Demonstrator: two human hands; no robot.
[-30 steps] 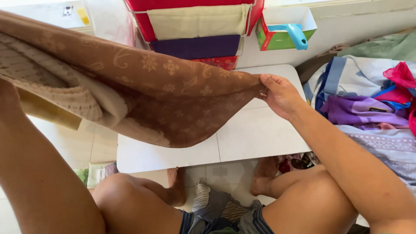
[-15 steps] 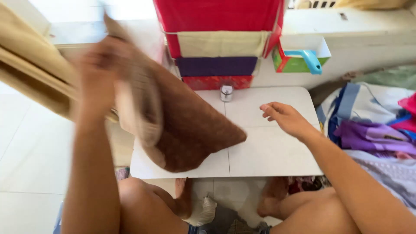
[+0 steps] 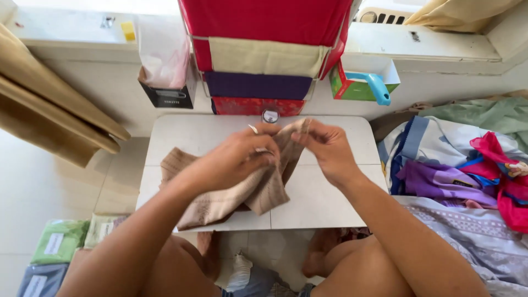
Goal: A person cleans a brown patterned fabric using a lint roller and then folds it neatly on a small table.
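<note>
Pinching brown cloth [image 3: 231, 192] over white table [image 3: 330, 203], left hand [image 3: 242, 159] and right hand [image 3: 324, 148], fingertips partly hidden in folds.

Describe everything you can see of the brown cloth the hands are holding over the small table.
The brown cloth is a soft, woven-looking fabric, tan to brown with paler bands. It is bunched and partly folded, not spread flat. Its lower part lies on the white table, with one corner sticking out to the left. The left hand grips it from above; the right hand pinches its raised upper edge. Its underside is hidden.
</note>
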